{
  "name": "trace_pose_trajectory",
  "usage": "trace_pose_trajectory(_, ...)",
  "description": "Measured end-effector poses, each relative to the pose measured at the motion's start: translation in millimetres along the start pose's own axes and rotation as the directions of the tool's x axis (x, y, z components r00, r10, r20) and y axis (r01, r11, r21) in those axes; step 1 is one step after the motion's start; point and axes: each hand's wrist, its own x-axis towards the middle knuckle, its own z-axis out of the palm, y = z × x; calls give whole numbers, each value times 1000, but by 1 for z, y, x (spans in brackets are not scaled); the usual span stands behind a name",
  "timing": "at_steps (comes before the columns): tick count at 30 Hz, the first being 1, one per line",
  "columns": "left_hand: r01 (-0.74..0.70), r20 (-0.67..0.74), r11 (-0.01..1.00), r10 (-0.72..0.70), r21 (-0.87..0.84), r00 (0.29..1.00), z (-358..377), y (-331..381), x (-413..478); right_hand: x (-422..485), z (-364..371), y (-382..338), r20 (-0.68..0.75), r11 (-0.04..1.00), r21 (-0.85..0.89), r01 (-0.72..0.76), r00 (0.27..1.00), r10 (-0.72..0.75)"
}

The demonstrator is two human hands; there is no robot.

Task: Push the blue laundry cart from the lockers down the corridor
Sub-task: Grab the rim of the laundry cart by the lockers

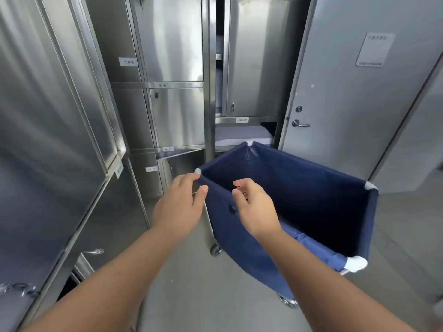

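The left hand [178, 207] is pinching the cart [299, 192] at its near corner; the right hand [255, 207] is hovering beside, grip released, fingers curled. Blue lining is showing inside.

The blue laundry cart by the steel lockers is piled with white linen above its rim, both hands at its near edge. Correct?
The linen is wrong. In the head view the blue laundry cart by the steel lockers has nothing above its rim; it looks empty. The left hand and right hand are at its near edge.
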Motion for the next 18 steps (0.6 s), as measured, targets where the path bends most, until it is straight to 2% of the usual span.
trace_pose_trajectory(4,61,124,996,-69,63,990,22,-18,49,46,6,16,50,998,49,-50,998,47)
trace_pose_trajectory(10,67,138,996,-75,62,988,54,-58,130,125,33,39,55,995,67,-77,996,73)
trace_pose_trajectory(13,48,147,997,-57,68,988,69,-83,183,171,53,47,24,997,31,-67,998,66)
trace_pose_trajectory(18,-28,237,998,14,55,971,80,-124,275,249,95,49,-46,987,-129,-97,995,91)
